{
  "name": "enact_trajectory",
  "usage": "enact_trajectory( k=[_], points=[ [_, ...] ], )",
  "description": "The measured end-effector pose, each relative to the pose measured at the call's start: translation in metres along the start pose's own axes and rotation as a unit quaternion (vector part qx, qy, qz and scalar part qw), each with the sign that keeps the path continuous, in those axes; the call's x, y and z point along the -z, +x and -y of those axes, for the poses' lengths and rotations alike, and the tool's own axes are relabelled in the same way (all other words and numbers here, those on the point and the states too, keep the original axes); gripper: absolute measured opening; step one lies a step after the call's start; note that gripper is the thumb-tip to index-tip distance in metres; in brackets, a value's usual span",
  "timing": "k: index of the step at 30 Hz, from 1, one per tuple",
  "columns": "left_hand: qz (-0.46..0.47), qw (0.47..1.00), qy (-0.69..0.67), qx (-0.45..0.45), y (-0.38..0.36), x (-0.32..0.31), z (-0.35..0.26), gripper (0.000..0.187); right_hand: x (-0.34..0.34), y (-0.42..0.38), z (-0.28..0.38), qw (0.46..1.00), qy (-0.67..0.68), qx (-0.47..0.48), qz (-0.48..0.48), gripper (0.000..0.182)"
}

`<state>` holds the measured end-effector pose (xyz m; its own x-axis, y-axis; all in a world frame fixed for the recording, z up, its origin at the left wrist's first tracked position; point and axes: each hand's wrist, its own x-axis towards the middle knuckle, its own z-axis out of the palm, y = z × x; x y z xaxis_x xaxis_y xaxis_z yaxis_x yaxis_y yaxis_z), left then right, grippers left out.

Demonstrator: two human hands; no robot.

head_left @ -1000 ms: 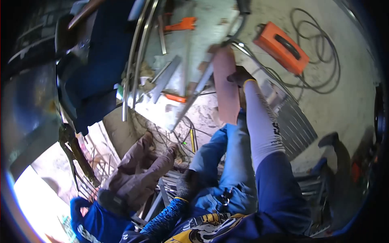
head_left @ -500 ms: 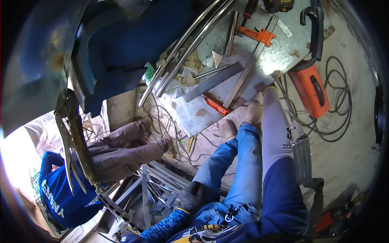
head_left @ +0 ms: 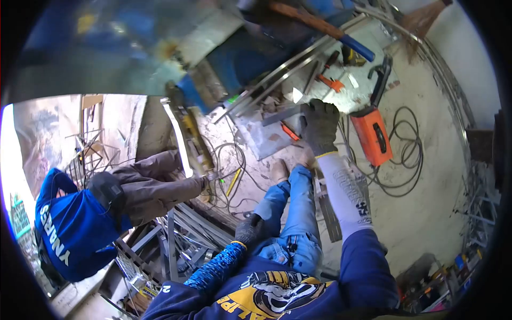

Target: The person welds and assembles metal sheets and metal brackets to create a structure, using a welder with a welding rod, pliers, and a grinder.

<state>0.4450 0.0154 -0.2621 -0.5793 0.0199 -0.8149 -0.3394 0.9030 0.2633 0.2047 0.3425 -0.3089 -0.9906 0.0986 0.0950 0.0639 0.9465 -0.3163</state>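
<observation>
My right hand (head_left: 320, 125), in a dark glove with a yellow cuff, is raised in front of the metal sheet (head_left: 256, 138). Its fingers are curled closed; what they hold, if anything, is hidden. Close beside it a grey bar (head_left: 281, 116) and a small orange-red tool (head_left: 289, 131) lie on the sheet. Farther off on it is an orange bar clamp (head_left: 332, 83). My left hand (head_left: 249, 229), also gloved, rests against my left thigh, its fingers not distinct. Locking pliers (head_left: 194, 133) hang close to the camera, away from both hands.
A co-worker in a blue shirt (head_left: 80, 224) bends over at left. Metal bars (head_left: 197, 234) lie piled between us. An orange-red machine (head_left: 372, 136) stands at right beside a coiled cable (head_left: 413, 144). A blue-handled hammer (head_left: 320, 24) and long shiny tubes (head_left: 298, 58) are above.
My right hand has come into view as a curled glove, its arm shifted left. The camera view has turned, showing the hammer and more of the co-worker. My left hand stays at my thigh.
</observation>
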Motion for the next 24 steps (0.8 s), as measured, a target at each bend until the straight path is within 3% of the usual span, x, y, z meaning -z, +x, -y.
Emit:
enact_trajectory(
  k=[3,5,8,10,13,17,21,23,24],
  points=[
    [0.034,0.999,-0.028,-0.01,-0.003,0.007,0.008,0.038,-0.012,0.032,0.006,0.996,-0.078,0.03,0.005,0.019],
    [0.03,0.998,-0.049,-0.01,-0.008,0.016,0.001,0.037,-0.01,0.042,0.011,0.986,-0.148,0.028,0.077,0.021],
    [0.027,0.996,-0.083,-0.008,-0.015,0.031,-0.009,0.036,-0.007,0.056,0.008,0.978,-0.149,0.064,0.132,0.021],
    [0.009,0.996,-0.091,0.008,-0.018,0.043,-0.02,0.034,-0.003,0.065,0.007,0.974,-0.159,0.098,0.126,0.021],
    [-0.04,0.989,-0.143,0.01,-0.023,0.06,-0.037,0.033,-0.001,0.077,0.002,0.959,-0.123,0.15,0.206,0.018],
    [-0.107,0.968,-0.226,0.013,-0.021,0.075,-0.037,0.033,0.005,0.073,0.003,0.95,-0.147,0.199,0.191,0.012],
    [-0.136,0.967,-0.214,0.018,-0.027,0.097,-0.041,0.033,0.036,0.068,0.011,0.934,-0.098,0.224,0.259,0.016],
    [-0.126,0.955,-0.268,0.018,-0.028,0.109,-0.048,0.032,0.056,0.053,0.007,0.951,0.102,0.126,0.262,0.022],
    [-0.121,0.942,-0.313,0.018,-0.023,0.119,-0.051,0.031,0.056,0.044,-0.005,0.948,0.084,0.144,0.27,0.028]
  ],
)
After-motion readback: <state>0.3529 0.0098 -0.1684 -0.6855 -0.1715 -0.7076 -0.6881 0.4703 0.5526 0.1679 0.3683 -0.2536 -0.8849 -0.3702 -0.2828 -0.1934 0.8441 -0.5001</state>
